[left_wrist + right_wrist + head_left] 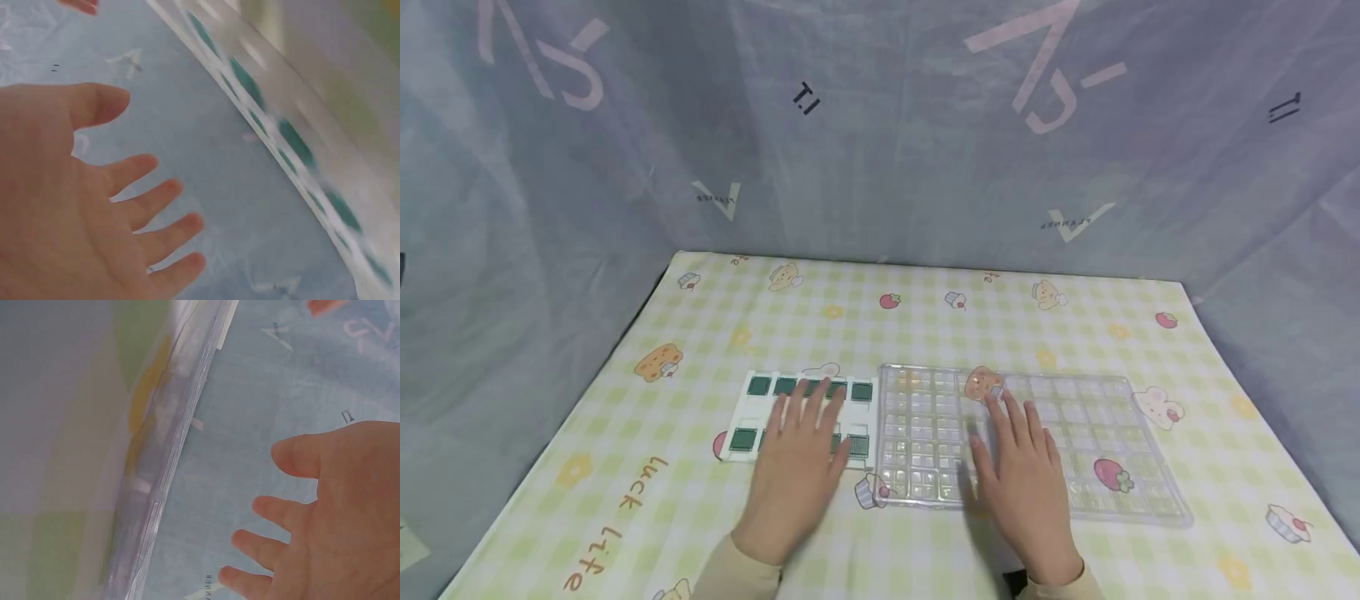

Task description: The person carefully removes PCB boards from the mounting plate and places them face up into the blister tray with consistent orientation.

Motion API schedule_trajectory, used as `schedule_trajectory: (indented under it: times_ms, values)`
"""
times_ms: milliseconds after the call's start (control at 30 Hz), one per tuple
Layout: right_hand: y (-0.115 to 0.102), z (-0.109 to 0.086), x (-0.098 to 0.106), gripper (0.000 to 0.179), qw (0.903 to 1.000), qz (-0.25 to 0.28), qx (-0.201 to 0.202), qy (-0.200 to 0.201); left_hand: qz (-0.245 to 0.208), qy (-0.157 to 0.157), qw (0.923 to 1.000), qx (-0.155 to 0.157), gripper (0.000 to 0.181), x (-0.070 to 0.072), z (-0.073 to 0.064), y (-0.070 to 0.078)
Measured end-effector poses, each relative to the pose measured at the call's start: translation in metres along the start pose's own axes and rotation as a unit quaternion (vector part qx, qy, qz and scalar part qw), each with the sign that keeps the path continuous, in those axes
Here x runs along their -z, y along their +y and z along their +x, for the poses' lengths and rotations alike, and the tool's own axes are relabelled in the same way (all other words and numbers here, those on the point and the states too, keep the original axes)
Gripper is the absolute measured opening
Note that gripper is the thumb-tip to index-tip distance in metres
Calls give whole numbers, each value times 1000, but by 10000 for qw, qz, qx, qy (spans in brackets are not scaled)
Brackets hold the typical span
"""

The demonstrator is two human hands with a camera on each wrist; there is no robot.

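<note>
My left hand (797, 471) hovers, fingers spread, over a white tray (747, 414) bearing two rows of green square chips (758, 386) with fine pins along their edges. In the left wrist view the palm of that hand (69, 200) is bare, and the tray's edge (269, 140) lies beyond the fingertips. My right hand (1028, 492) hangs over the middle of a clear plastic compartment tray (925, 503), its fingers stretched forward. Nothing is in the right hand (337, 519) in the right wrist view, where the clear tray's side (156, 487) runs past the fingertips.
A checked cloth (820, 542) with printed cakes, strawberries and flowers covers the table. The two trays lie side by side, white on the left, clear on the right. Grey-blue curtains (880, 167) hang behind the table and along both sides.
</note>
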State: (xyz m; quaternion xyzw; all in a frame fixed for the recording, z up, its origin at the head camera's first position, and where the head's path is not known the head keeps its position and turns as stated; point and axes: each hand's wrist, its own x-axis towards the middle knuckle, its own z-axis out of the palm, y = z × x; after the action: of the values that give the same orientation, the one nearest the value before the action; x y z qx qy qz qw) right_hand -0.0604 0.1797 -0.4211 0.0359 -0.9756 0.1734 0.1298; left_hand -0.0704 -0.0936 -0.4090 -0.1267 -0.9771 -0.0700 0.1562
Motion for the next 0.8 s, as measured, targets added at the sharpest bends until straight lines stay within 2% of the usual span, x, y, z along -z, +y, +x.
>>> schedule_trajectory:
  times_ms: [67,233,400,533,700,800]
  values:
    - [1,0,0,59,10000,8,-4,-15,7,8,10000,91,58,3,0,-17]
    - [1,1,2,60,9997,67,-112,-208,362,1,9988,333,46,6,1,-63]
    - [1,1,2,61,9999,36,-116,-120,467,-289,9965,628,41,2,3,-96]
    - [1,1,1,64,9998,84,-160,-27,371,-566,9950,737,41,-2,3,-109]
    - [2,0,-1,66,9996,134,-244,-69,273,-616,9955,672,40,-4,1,-113]
    - [1,0,0,67,9997,133,-199,-62,100,-695,9948,733,41,-3,3,-115]
